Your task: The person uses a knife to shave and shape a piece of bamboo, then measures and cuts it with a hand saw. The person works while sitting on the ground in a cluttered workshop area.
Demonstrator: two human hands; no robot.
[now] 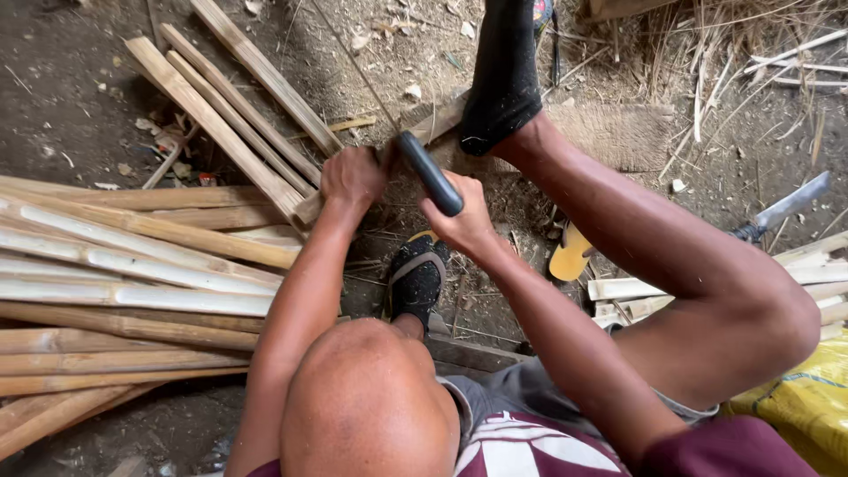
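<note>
My left hand (352,177) is closed around the end of a split bamboo strip (309,208) just above the ground. Right beside it, my right hand (464,223) grips the black handle of a cutting tool (430,172); its blade is hidden behind my hands. The two hands are almost touching. My right foot in a black sock (502,79) rests on a flat wooden piece (437,124) beyond the hands. My other foot (415,278), black sock in a yellow sandal, sits under my forearms.
Long split bamboo strips (132,265) lie piled at the left, with more slanting at the top left (230,97). A loose yellow sandal (570,256), short bamboo pieces (636,291), a knife with a metal blade (786,208) and a yellow sack (808,397) are at the right. Dirt floor with dry straw.
</note>
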